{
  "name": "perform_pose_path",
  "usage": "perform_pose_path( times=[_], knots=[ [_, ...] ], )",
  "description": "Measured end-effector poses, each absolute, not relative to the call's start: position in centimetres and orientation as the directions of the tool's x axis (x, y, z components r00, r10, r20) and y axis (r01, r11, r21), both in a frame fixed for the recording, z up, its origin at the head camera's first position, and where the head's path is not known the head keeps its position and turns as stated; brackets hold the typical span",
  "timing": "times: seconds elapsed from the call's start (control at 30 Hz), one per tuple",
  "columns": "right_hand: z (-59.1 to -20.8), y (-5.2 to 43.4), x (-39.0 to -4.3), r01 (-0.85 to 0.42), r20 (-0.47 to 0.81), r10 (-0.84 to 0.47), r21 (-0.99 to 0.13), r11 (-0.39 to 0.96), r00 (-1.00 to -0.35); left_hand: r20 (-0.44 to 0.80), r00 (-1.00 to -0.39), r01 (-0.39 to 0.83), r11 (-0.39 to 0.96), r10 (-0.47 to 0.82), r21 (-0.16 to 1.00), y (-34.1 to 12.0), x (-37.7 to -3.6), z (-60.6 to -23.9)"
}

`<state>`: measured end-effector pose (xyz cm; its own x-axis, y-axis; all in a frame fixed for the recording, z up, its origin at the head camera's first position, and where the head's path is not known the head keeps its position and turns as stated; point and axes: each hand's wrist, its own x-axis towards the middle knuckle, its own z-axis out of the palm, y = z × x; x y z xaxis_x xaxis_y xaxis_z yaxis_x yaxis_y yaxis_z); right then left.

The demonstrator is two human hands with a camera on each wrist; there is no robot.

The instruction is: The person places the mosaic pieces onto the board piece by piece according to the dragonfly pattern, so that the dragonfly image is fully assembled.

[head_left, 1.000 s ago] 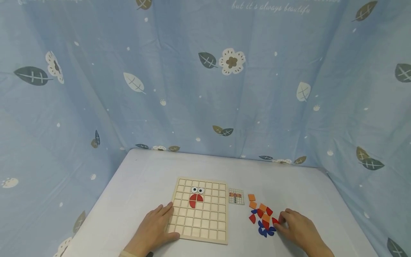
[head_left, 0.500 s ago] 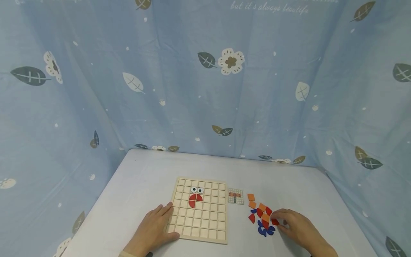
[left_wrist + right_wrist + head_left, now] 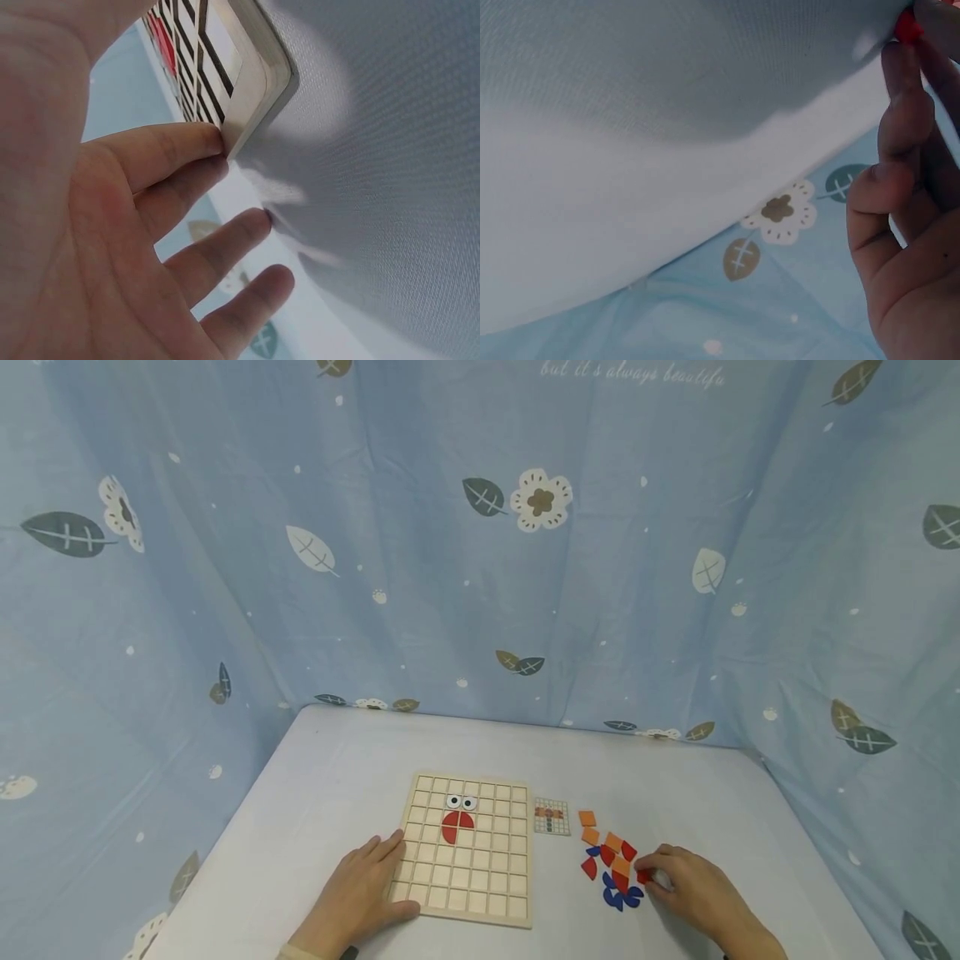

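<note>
A square wooden grid board [image 3: 480, 881] lies on the table. Two eye pieces [image 3: 461, 802] and several red quarter-circle pieces [image 3: 457, 822] sit in its upper cells. My left hand [image 3: 360, 889] rests along the board's left side, fingers mostly straight, thumb by the near corner; in the left wrist view, fingertips touch the edge. To the right of the board, my right hand [image 3: 693, 889] pinches a red quarter-circle piece [image 3: 908, 28] between thumb and fingers, low over the table. The fingers partly cover that piece.
Beside the held piece lies a loose group of orange squares [image 3: 587, 818], red quarter circles [image 3: 589, 867] and blue curved pieces [image 3: 632, 897]. A small pattern card [image 3: 552, 817] is at the board's right edge. A blue patterned curtain [image 3: 420, 568] surrounds the white table [image 3: 360, 752].
The fingers of my right hand have closed over the red quarter-circle piece at the right of the group. My left hand and the board have stayed in place.
</note>
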<state>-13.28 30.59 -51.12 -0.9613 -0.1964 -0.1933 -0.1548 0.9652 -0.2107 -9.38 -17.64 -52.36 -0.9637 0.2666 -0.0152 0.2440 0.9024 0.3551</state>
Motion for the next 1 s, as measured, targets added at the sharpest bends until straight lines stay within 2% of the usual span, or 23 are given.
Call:
perform_pose_path(
  times=[0.17, 0.4, 0.57, 1.0],
  knots=[
    [-51.01, 30.46, -13.51, -0.089, -0.248, -0.148, -0.234, 0.968, -0.957, -0.002, -0.963, 0.252, 0.901, 0.270, 0.353, -17.63, -9.35, -52.34],
    [-50.74, 30.86, -12.97, -0.163, -0.147, -0.195, -0.205, 0.965, -0.970, 0.008, -0.963, 0.257, 0.904, 0.270, 0.343, -17.79, -9.28, -52.29],
    [-50.66, 30.90, -12.93, -0.166, -0.185, -0.216, -0.251, 0.954, -0.959, 0.010, -0.964, 0.253, 0.905, 0.266, 0.343, -17.86, -9.21, -52.22],
    [-50.92, 30.90, -12.81, -0.141, -0.174, -0.177, -0.204, 0.969, -0.969, 0.001, -0.964, 0.249, 0.906, 0.264, 0.342, -17.78, -9.23, -52.16]
  ],
)
